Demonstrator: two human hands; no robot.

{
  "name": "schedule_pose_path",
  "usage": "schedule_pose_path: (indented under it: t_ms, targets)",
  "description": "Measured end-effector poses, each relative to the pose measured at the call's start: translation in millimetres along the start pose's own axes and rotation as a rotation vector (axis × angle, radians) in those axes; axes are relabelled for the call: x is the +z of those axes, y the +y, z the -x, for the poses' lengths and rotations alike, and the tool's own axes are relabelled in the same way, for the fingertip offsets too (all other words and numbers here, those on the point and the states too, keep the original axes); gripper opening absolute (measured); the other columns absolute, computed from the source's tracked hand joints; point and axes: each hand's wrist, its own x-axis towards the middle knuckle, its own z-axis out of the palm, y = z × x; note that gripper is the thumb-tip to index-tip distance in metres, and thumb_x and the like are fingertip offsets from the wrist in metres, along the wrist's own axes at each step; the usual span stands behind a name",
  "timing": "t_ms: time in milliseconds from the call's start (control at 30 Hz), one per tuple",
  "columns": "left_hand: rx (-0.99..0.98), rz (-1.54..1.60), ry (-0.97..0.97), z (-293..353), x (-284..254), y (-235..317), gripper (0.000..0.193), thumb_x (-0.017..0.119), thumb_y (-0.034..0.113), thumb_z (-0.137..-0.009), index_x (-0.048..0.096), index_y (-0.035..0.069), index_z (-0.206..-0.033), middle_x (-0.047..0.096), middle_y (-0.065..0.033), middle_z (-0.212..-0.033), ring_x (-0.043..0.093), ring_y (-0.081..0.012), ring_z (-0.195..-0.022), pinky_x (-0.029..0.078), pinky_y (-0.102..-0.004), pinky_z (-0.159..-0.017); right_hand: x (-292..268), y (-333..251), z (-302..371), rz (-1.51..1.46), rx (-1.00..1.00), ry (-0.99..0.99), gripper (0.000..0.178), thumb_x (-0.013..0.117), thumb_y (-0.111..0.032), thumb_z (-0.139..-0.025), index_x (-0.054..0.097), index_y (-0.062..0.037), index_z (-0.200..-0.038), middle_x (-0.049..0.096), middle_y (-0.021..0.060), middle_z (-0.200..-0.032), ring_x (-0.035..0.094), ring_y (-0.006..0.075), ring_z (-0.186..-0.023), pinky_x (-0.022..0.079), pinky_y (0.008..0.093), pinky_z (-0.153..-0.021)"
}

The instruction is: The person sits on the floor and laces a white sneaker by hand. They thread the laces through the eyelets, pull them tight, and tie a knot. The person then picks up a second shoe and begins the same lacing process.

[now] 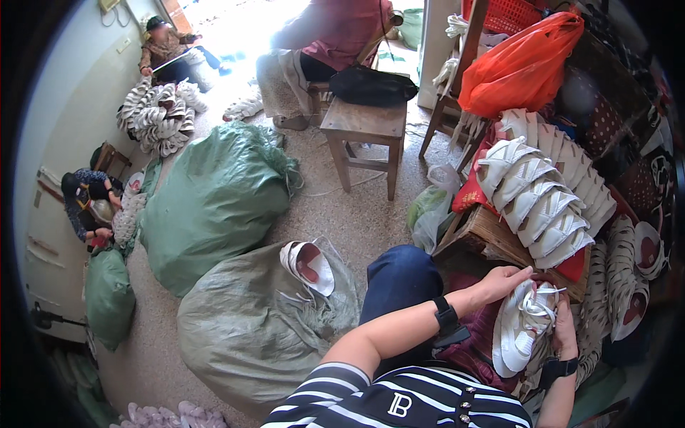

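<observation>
A white shoe upper [515, 334] with white laces threaded through its front is held over my lap at the lower right. My right hand [565, 329] grips its right side, thumb and fingers wrapped along the edge. At its top end my left hand [503, 283] is closed in a pinch; what lies between those fingertips is too small to make out. Just beyond both hands, a stack of nested white shoe uppers [531, 196] rests on a wooden stand [474, 239] with red material under it.
Another white upper [308, 267] lies on a grey-green sack [235, 321] at my left. A big green sack [214, 200] sits behind it. A wooden stool [364, 121] holds a black bag [372, 85]. A red plastic bag [524, 64] hangs at upper right. Other people sit farther off.
</observation>
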Motion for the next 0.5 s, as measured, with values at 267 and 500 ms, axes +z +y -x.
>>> schedule_pose_path:
  t_ms: [267, 500]
  targets:
    - [0.097, -0.046, 0.032, -35, 10, -36, 0.081, 0.07, 0.062, -0.085, 0.05, -0.011, -0.116, 0.067, -0.0174, -0.096, 0.066, -0.0224, -0.096, 0.051, -0.0334, -0.085, 8, -7, -5, 0.134, 0.058, -0.023, 0.051, 0.043, -0.039, -0.106, 0.045, -0.0047, -0.144, 0.053, 0.0083, -0.138, 0.05, 0.0191, -0.126, 0.036, 0.0322, -0.109]
    - [0.041, 0.036, -0.156, -7, 13, 3, 0.095, 0.063, 0.057, -0.091, 0.027, -0.012, -0.147, 0.04, -0.0293, -0.15, 0.042, -0.0305, -0.14, 0.036, -0.0369, -0.113, 34, -26, -1, 0.089, 0.059, -0.104, 0.062, 0.044, -0.048, -0.103, 0.038, -0.0074, -0.149, 0.048, 0.0088, -0.145, 0.045, 0.0205, -0.134, 0.034, 0.033, -0.112]
